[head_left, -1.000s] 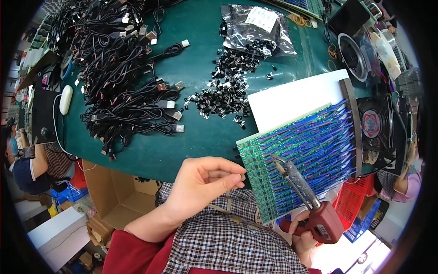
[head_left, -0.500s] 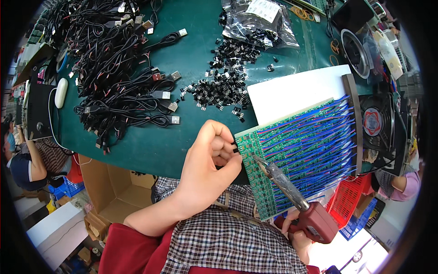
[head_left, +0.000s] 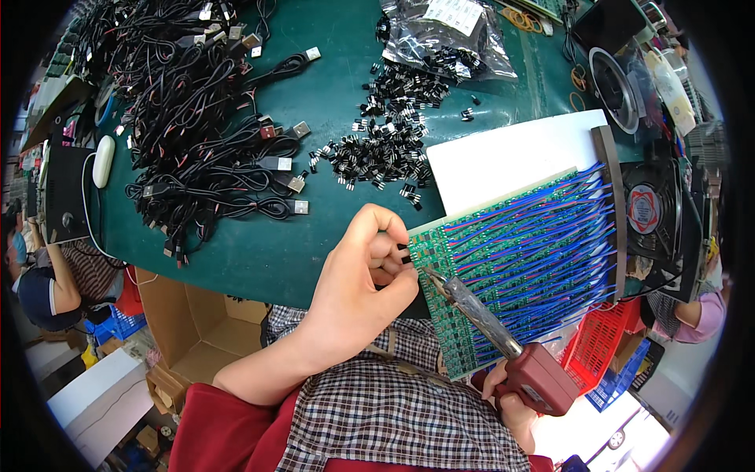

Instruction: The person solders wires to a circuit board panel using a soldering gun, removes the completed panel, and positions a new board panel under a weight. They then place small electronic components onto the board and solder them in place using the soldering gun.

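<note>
Hands [head_left: 352, 289], gripped soldering iron [head_left: 541, 379]; wired circuit board [head_left: 451, 334]

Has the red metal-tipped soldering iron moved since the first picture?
Yes: the iron has shifted left, its tip nearer the left edge of the green, blue-wired circuit board.

Cables [head_left: 193, 118] left, connectors [head_left: 385, 153] centre, circuit board [head_left: 472, 267] right

Curled fingers [head_left: 385, 250] of the bare left hand [head_left: 352, 287] cover most of a small black component [head_left: 405, 255] beside the green circuit-board panel [head_left: 458, 346], and the dark red pistol-shaped soldering iron [head_left: 541, 379] hides part of the bare right hand [head_left: 515, 411]. Whether the iron's thin metal tip [head_left: 433, 278] touches the panel is too small to tell. The upper edge cuts off the tangled black cables [head_left: 185, 118] and shiny clear plastic bag [head_left: 432, 47]
</note>
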The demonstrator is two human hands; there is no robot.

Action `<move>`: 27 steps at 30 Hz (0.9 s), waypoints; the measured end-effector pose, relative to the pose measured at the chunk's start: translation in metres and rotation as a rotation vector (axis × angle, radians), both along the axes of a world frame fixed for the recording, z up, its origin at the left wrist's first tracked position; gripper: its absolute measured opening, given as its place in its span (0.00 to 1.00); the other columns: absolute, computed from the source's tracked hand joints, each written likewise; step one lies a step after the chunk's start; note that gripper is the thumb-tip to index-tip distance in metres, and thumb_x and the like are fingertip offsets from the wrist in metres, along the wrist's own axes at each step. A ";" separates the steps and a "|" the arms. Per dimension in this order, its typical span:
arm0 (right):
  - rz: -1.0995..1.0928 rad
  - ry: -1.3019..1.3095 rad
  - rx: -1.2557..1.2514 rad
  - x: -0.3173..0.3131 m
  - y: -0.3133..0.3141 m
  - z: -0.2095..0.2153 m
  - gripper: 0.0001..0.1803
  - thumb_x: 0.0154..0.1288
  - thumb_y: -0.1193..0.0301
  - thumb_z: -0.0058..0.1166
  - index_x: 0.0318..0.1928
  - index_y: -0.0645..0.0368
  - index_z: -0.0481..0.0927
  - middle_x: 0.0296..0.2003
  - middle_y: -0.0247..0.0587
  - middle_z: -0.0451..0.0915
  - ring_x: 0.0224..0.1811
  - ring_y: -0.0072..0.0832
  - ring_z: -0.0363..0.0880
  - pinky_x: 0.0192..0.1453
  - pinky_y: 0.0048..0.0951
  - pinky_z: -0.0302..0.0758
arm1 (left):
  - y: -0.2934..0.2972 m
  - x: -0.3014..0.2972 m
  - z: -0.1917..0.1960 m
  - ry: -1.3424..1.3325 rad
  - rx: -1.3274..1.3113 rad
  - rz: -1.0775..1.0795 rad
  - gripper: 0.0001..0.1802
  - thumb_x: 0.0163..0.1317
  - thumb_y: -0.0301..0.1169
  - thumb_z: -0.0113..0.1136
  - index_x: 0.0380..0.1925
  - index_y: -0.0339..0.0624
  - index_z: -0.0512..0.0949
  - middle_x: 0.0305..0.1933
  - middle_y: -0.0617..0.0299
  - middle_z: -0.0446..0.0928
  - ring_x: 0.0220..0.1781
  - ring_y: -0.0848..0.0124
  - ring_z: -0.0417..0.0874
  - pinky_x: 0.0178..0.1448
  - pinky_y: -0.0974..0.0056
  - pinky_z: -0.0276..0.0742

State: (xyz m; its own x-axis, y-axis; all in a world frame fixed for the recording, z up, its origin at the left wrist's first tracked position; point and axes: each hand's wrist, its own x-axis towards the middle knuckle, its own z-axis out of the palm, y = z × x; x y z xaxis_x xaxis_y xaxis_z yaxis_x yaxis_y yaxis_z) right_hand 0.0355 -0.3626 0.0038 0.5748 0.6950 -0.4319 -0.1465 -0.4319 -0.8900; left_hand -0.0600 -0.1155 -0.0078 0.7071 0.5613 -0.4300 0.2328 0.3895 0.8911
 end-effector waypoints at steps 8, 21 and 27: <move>0.162 -0.133 0.124 0.003 -0.026 -0.023 0.34 0.51 0.57 0.63 0.47 0.68 0.63 0.24 0.40 0.72 0.18 0.25 0.68 0.21 0.23 0.68 | 0.000 0.000 0.000 0.011 0.028 -0.016 0.16 0.52 0.13 0.50 0.37 0.41 0.60 0.29 0.67 0.71 0.31 0.82 0.71 0.35 0.76 0.69; -0.038 0.080 -0.041 -0.001 -0.004 0.007 0.19 0.41 0.60 0.58 0.31 0.62 0.75 0.20 0.34 0.74 0.19 0.22 0.70 0.25 0.22 0.64 | -0.001 -0.001 -0.002 -0.005 0.026 0.005 0.15 0.53 0.16 0.53 0.38 0.39 0.62 0.27 0.65 0.70 0.32 0.82 0.71 0.36 0.75 0.71; 0.012 -0.058 -0.072 -0.002 -0.004 0.004 0.33 0.49 0.43 0.58 0.32 0.66 0.73 0.20 0.37 0.71 0.21 0.24 0.69 0.29 0.23 0.61 | -0.001 0.000 -0.002 -0.019 0.038 0.003 0.16 0.53 0.17 0.54 0.40 0.38 0.62 0.27 0.64 0.72 0.31 0.80 0.73 0.35 0.74 0.71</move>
State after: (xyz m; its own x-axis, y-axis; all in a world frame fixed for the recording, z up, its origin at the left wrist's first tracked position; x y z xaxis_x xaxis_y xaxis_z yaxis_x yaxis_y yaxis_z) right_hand 0.0339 -0.3671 0.0080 0.5920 0.6703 -0.4474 -0.0899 -0.4968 -0.8632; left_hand -0.0600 -0.1166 -0.0093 0.7131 0.5792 -0.3950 0.2142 0.3564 0.9094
